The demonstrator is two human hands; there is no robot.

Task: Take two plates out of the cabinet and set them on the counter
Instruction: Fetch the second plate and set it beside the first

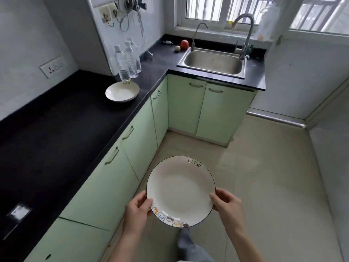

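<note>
I hold a white plate [180, 190] with a dark rim, the word "life" and small colourful drawings, level above the floor in front of me. My left hand [138, 208] grips its near-left rim and my right hand [227, 204] grips its right rim. A second white plate [122, 91] of the same kind lies on the black counter [56, 129], close to the corner. The green cabinet doors [136, 140] below the counter are all closed.
Three clear water bottles [128, 61] stand just behind the counter plate. A steel sink [212, 62] with two taps sits under the window, with an apple [184, 44] beside it. A wall socket [53, 66] is on the left. Beige floor tiles [264, 176] stretch to the right.
</note>
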